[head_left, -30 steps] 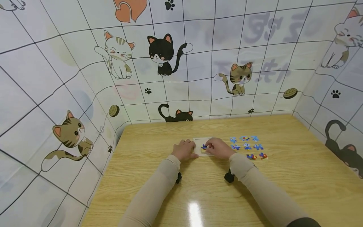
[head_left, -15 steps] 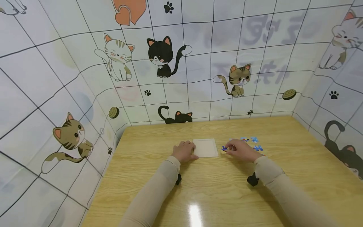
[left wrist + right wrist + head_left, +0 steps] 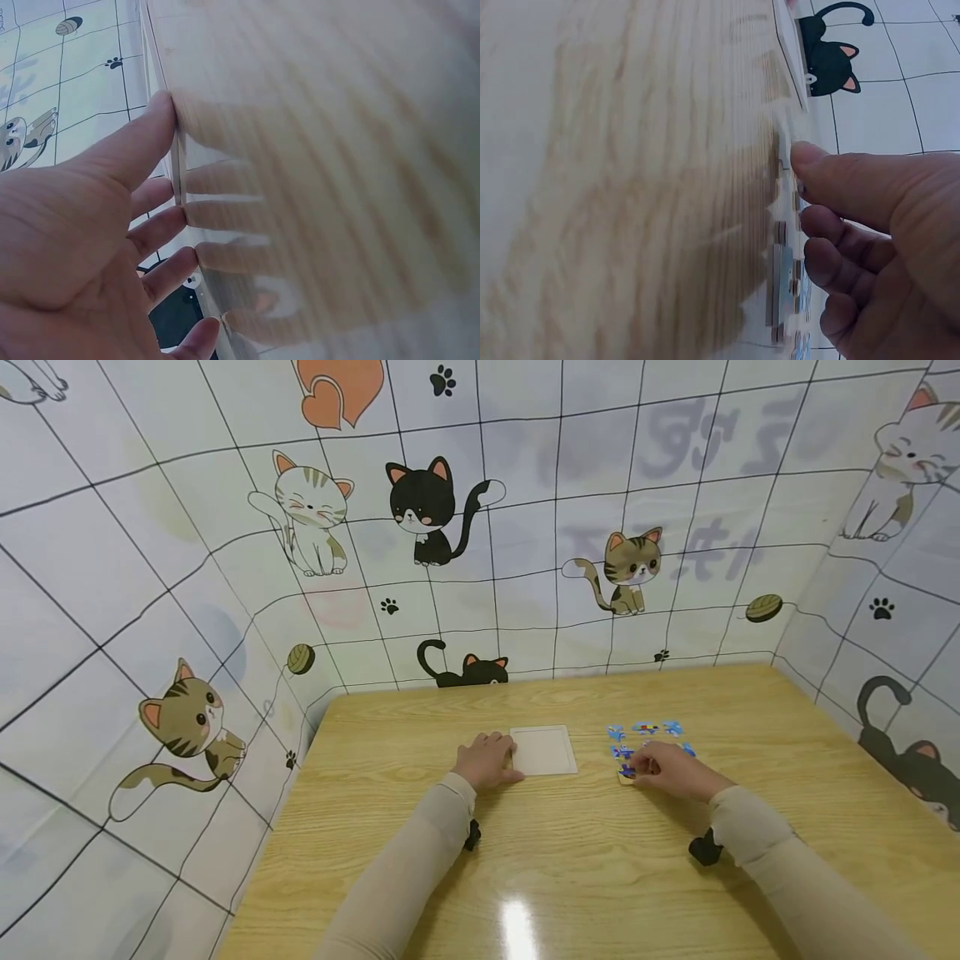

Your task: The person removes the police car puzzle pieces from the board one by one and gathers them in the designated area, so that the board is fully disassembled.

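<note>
Piece (image 3: 626, 771) under your right hand (image 3: 670, 770) fingertips, at near-left corner of loose pieces (image 3: 649, 739); right hand pinches it, fingers curled. Frame (image 3: 543, 750) lies at 9 o'clock from that hand, well apart, long axis running 12 to 6. Left hand (image 3: 486, 759) is nearer, flat, relaxed, touching frame's left edge. Piece small, blue with yellow and red. Frame white, bare.

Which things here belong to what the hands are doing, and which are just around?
In use:
- left hand, touching the white square puzzle tray
- right hand, on a blue puzzle piece
- loose blue jigsaw pieces

Just around:
- light wooden table
- cat-print wall covering
</note>
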{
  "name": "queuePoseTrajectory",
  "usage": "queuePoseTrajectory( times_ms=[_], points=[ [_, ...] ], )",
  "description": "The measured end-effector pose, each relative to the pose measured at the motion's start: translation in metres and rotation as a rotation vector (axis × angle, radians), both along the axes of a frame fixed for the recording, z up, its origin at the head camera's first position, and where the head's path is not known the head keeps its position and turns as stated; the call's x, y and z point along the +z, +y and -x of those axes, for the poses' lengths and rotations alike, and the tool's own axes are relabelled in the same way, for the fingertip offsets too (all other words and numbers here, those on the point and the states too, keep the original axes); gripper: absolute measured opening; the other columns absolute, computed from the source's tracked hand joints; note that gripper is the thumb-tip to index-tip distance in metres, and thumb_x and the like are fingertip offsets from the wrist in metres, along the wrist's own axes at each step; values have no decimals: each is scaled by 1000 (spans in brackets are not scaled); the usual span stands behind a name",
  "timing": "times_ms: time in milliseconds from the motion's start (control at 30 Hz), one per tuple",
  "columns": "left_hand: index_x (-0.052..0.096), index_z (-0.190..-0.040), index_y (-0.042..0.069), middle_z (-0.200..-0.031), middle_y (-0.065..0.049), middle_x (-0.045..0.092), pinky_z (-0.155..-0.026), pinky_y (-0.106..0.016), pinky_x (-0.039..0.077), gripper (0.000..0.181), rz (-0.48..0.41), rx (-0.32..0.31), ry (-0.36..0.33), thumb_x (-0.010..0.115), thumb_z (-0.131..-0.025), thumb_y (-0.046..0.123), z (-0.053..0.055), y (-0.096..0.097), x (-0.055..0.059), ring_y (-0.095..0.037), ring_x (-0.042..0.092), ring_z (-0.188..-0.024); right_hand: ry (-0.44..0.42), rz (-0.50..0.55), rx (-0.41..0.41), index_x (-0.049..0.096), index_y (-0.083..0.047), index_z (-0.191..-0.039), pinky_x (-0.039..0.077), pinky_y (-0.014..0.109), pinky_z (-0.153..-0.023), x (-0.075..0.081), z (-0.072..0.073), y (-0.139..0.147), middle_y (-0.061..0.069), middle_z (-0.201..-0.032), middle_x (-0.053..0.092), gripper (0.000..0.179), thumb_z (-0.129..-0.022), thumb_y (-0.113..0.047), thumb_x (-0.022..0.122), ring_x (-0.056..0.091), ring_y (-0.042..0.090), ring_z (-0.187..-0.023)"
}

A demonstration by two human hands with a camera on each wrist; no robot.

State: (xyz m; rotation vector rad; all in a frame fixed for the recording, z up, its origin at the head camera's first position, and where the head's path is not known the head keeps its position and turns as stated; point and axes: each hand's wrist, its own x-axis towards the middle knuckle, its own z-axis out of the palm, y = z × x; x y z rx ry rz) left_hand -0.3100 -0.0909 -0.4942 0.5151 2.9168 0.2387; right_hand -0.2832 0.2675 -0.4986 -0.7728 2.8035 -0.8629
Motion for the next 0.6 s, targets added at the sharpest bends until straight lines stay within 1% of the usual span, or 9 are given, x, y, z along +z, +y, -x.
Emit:
queuePoseTrajectory(
  times_ms=[67,167,300,400,433,533,600],
  points=[
    [56,-137,22,-147,1,51,-101,-61,41,57,-9,3,-3,70,-92,54,-1,-1,2,-27,45,-137,-1,-16,14,67,-7,-101,45,30,-67,0,0,1,-3,-88,57,13,-92,-11,76,50,11,-76],
    [55,-138,21,-147,1,52,-102,-61,41,59,-15,7,-5,70,-92,54,-1,-2,3,-27,45,-137,1,-22,29,65,-8,-99,43,29,-65,-1,-1,0,-4,-84,54,12,-92,-10,75,47,10,-74],
    [54,-140,22,-148,1,51,-102,-61,41,61,-14,13,-5,70,-91,55,1,-2,-1,-26,45,-137,11,-14,36,67,-5,-104,43,29,-66,-3,0,0,-3,-86,54,15,-92,-10,75,46,9,-74],
    [51,-143,23,-150,1,50,-103,-62,40,65,-20,16,-16,71,-91,55,4,-2,-4,-27,43,-138,1,-6,25,68,-5,-108,44,30,-67,-5,-1,1,-2,-90,56,19,-93,-13,75,47,11,-76],
    [50,-145,23,-150,1,49,-103,-62,39,67,-29,17,-20,71,-90,56,5,-2,-5,-27,43,-138,-6,2,18,68,-5,-107,44,30,-67,-5,-1,1,-1,-90,57,18,-93,-13,75,48,12,-77],
    [48,-148,22,-150,0,50,-104,-63,38,71,-92,22,-48,71,-90,55,9,-2,-5,-27,45,-137,-28,24,-18,69,0,-115,46,30,-68,-3,-1,5,1,-96,60,25,-96,-16,72,51,12,-80],
    [47,-150,20,-148,-1,53,-103,-62,40,70,-149,25,-65,70,-92,53,11,-4,-2,-27,48,-135,-31,37,-35,67,4,-121,48,30,-68,-1,0,8,2,-98,62,29,-99,-16,68,53,12,-79]
  ],
)
